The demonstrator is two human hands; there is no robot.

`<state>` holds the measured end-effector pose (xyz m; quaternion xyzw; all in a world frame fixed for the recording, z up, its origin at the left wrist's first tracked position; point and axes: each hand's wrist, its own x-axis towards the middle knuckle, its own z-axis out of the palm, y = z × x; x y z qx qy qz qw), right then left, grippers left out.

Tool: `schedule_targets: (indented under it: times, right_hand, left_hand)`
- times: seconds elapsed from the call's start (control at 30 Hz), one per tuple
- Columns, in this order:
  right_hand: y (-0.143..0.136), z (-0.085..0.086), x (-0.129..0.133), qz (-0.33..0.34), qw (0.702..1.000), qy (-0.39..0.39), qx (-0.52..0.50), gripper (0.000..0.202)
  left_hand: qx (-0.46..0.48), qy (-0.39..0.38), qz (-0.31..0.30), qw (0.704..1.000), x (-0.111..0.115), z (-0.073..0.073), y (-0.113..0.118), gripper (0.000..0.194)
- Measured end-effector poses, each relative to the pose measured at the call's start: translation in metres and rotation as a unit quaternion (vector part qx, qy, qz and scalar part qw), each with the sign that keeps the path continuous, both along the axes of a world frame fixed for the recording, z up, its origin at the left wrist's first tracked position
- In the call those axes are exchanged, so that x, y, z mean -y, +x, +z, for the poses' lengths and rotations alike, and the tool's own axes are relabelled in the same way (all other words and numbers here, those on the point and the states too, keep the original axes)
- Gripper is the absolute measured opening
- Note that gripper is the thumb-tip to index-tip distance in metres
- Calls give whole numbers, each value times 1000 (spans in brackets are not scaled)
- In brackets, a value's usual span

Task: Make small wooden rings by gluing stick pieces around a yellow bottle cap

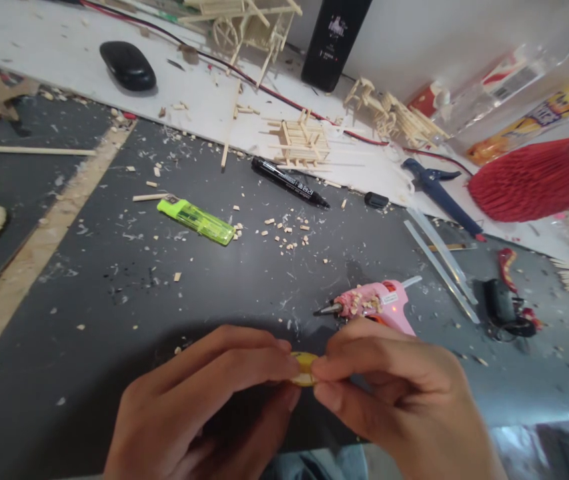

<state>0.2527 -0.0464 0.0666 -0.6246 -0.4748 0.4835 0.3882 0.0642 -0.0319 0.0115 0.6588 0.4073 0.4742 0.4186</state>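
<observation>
Between my two hands, close to the table's front edge, is a small yellow round piece (305,361) with a paler inner part. The fingertips of my left hand (209,393) pinch its left side. My right hand (389,393) grips the right side between thumb and forefinger. Fingers cover much of the piece, so its exact kind is unclear. Just beyond my right hand lies a pink hot glue gun (371,301), nozzle pointing left, with wood bits stuck on it and a glue stick in its back.
A green lighter (197,221), a black marker (289,181) and its cap (377,199) lie ahead among wood chips. Clear glue sticks (441,267) and blue-handled cutters (441,197) are at right. Small stick models (305,139) and a black mouse (128,65) stand on the white strip behind.
</observation>
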Motion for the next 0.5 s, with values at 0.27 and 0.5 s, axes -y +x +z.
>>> schedule_targets:
  times: [0.27, 0.5]
  right_hand:
    - [1, -1, 2, -29, 999, 35, -3, 28]
    - [-3, 0, 3, -15, 995, 87, 44, 16]
  left_hand:
    - [1, -1, -10, 1000, 1, -1, -2, 32]
    - [-3, -6, -6, 1000, 1, -2, -1, 33]
